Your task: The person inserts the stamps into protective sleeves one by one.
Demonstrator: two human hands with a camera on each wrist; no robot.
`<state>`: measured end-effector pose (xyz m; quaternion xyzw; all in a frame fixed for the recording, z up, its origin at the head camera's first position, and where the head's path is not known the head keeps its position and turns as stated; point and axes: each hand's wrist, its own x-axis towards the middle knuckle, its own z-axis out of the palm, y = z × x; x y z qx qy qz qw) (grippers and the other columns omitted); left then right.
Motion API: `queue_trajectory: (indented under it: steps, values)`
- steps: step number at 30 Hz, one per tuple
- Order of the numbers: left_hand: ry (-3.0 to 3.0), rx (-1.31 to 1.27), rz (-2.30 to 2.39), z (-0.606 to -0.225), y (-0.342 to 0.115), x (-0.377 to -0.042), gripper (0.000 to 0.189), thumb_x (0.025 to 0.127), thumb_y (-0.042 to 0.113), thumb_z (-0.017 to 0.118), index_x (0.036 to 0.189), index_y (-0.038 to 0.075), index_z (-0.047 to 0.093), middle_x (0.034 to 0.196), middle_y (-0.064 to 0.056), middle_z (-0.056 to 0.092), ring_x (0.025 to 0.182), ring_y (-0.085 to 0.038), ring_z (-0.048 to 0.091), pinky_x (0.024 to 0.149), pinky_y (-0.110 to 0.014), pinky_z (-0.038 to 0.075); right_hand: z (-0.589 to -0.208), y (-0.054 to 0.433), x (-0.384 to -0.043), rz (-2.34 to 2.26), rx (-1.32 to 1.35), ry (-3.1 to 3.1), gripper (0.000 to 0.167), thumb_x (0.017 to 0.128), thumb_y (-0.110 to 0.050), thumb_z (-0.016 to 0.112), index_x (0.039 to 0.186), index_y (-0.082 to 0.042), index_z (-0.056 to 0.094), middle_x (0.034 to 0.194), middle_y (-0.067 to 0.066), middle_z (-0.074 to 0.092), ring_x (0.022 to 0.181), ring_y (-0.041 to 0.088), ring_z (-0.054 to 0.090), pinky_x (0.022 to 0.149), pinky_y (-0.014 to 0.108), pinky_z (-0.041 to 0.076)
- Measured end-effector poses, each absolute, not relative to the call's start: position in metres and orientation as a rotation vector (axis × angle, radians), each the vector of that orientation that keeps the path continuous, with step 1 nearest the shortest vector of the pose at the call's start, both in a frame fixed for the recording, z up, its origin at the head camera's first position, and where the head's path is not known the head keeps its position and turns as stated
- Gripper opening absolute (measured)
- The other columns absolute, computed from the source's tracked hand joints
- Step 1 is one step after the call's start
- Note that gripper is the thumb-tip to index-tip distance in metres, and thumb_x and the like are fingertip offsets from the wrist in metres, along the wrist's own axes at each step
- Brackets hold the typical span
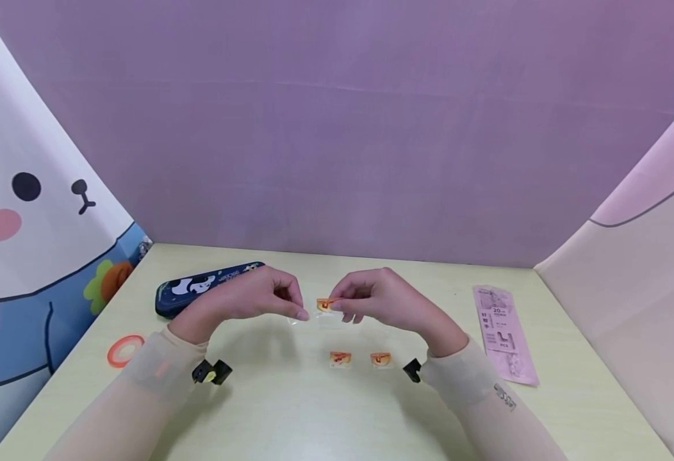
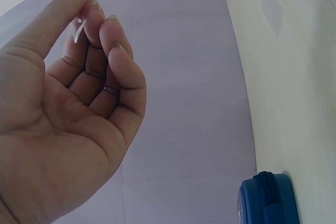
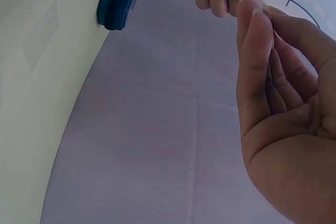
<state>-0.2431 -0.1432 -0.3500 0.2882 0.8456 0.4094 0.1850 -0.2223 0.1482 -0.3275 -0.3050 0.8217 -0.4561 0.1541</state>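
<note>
My left hand (image 1: 264,294) pinches a small piece of clear film (image 2: 80,27) between thumb and index finger. Facing it, my right hand (image 1: 374,298) holds a small clear packet with an orange printed top (image 1: 324,305), gripped at its right edge by thumb and fingertips. Both hands are raised over the middle of the table, their fingertips a short distance apart in the head view. Below them, two little orange-printed packets, a left one (image 1: 340,359) and a right one (image 1: 381,360), lie side by side on the table.
Behind the left forearm lies a dark blue zipped case (image 1: 184,298) with a panda print. An orange ring (image 1: 125,351) sits at the left, partly next to the sleeve. On the right is a long pink printed package (image 1: 504,336). A purple cloth (image 1: 337,141) hangs behind the table.
</note>
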Motion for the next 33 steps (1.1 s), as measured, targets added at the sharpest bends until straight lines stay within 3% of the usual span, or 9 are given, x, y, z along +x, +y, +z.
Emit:
queue_trajectory:
  steps: [8,19,33]
  values:
    - [2.396,0.791,1.143,-0.3495,-0.1417,-0.2419,0.017,0.092,0.033,0.085,0.092,0.017,0.078,0.091,0.003,0.078,0.084,-0.016,0.064,0.081,-0.035,0.054,-0.3261,0.1484,-0.2226,-1.289,-0.877,2.374,0.008,0.099,-0.020,0.078,0.107,-0.023,0.080,0.090,0.000,0.077,0.080,0.022,0.076,0.077,0.039,0.065]
    - [2.390,0.799,1.148,-0.3499,-0.1420,-0.2427,0.016,0.093,0.033,0.085,0.092,0.018,0.079,0.091,0.004,0.078,0.082,-0.016,0.062,0.080,-0.035,0.054,-0.3279,0.1480,-0.2240,-1.282,-0.915,2.356,0.010,0.100,-0.019,0.077,0.109,-0.019,0.080,0.097,0.000,0.080,0.081,0.022,0.076,0.079,0.047,0.065]
    - [2.389,0.794,1.149,-0.3501,-0.1424,-0.2439,0.016,0.092,0.032,0.085,0.092,0.018,0.079,0.092,0.004,0.078,0.083,-0.016,0.063,0.081,-0.035,0.055,-0.3289,0.1475,-0.2259,-1.263,-0.912,2.366,0.008,0.100,-0.020,0.077,0.108,-0.020,0.081,0.093,-0.001,0.078,0.078,0.021,0.075,0.076,0.038,0.065]
